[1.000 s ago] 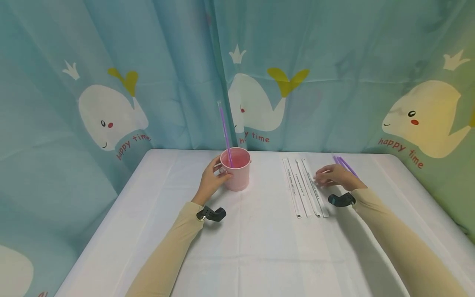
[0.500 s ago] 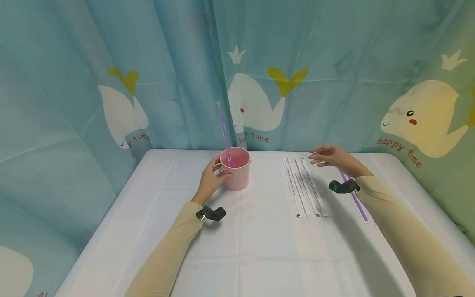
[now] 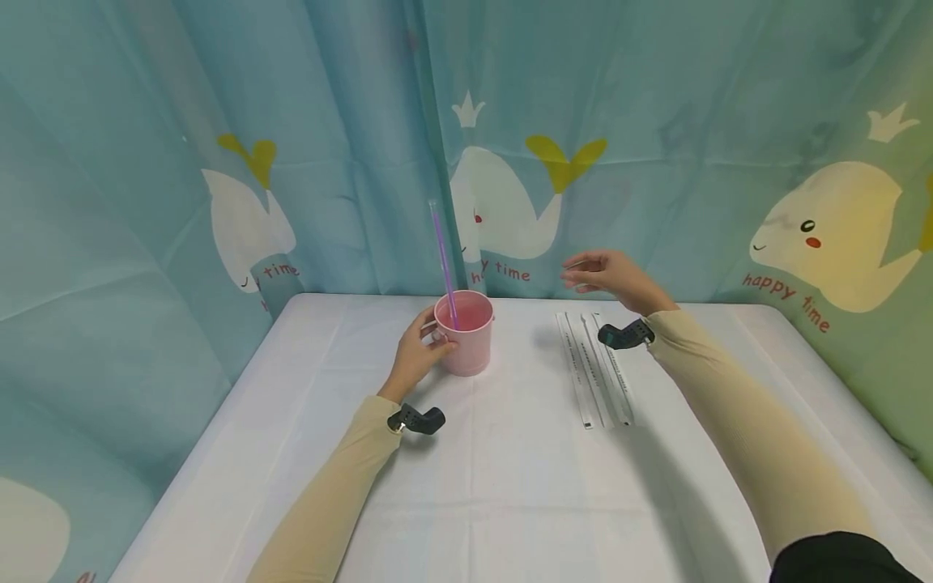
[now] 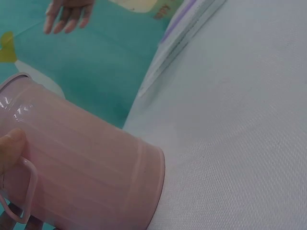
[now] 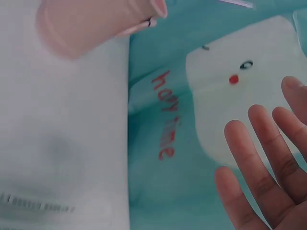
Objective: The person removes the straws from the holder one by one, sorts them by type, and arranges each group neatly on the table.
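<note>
My left hand (image 3: 419, 354) grips a pink bucket (image 3: 470, 348) by its left side, thumb on the wall beside the wire handle (image 4: 31, 187). The bucket stands upright on the table. Leaning in it is a purple straw (image 3: 443, 259) in a clear wrapper, its top well above the rim. My right hand (image 3: 605, 277) is raised over the far table edge, right of the bucket. The right wrist view shows its fingers (image 5: 254, 158) spread and relaxed, holding nothing. Several slim white paper-wrapped sticks (image 3: 586, 368) lie side by side beneath the right forearm.
The table (image 3: 510, 502) has a white cloth. Behind it hangs a blue-green curtain (image 3: 350, 162) with whale prints. Something purple (image 4: 180, 21) lies beyond the white wrappers in the left wrist view; in the head view, the right sleeve (image 3: 743, 429) covers that area.
My right hand has risen from the table beside the purple straws and moved left, over the white wrappers, towards the bucket. The left hand and the bucket have stayed in place.
</note>
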Tool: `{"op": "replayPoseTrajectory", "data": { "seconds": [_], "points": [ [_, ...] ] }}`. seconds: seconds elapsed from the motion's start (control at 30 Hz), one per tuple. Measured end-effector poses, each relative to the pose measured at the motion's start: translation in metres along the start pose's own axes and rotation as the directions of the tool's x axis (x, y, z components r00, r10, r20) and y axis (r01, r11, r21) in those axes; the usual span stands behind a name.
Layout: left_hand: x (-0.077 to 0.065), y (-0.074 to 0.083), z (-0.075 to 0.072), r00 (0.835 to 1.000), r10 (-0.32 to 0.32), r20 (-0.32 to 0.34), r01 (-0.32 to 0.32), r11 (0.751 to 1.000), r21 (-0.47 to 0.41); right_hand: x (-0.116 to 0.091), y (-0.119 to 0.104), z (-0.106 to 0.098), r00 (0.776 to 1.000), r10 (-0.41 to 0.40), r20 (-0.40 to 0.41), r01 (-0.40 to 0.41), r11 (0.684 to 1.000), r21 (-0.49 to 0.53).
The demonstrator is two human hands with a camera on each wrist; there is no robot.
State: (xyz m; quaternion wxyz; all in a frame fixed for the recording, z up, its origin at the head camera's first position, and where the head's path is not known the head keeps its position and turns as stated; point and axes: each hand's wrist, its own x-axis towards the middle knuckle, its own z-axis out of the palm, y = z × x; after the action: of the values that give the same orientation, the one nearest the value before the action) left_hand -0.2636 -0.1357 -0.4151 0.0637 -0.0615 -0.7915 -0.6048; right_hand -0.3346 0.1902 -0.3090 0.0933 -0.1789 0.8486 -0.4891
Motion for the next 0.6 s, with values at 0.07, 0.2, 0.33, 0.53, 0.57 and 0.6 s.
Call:
{"op": "replayPoseTrajectory", "data": {
  "seconds": [0.07,0.2,0.33,0.53,0.57,0.6],
  "points": [
    [0.001,-0.001,0.0,1.0,0.0,-0.005,0.0,1.0,-0.005,0.007,-0.008,0.006,1.0,-0.008,0.009,0.008,1.0,-0.001],
    [0.0,0.0,0.001,1.0,0.0,-0.008,0.0,1.0,-0.008,0.02,-0.02,0.018,1.0,-0.001,0.021,0.0,1.0,0.024],
    [0.0,0.001,0.001,1.0,0.001,-0.008,-0.001,1.0,0.006,0.032,-0.029,0.03,1.0,0.01,0.028,-0.011,1.0,0.029],
    [0.0,0.002,0.0,1.0,0.008,-0.008,-0.008,1.0,0.001,0.047,-0.039,0.049,0.999,-0.023,0.035,0.022,0.999,0.031],
    [0.0,0.002,0.0,1.0,0.009,-0.008,-0.009,1.0,-0.003,0.049,-0.041,0.053,0.999,-0.029,0.033,0.028,0.999,0.03],
    [-0.001,0.002,0.0,1.0,0.012,-0.007,-0.012,1.0,-0.005,0.051,-0.042,0.056,0.999,-0.033,0.034,0.031,0.999,0.041]
  ]
}}
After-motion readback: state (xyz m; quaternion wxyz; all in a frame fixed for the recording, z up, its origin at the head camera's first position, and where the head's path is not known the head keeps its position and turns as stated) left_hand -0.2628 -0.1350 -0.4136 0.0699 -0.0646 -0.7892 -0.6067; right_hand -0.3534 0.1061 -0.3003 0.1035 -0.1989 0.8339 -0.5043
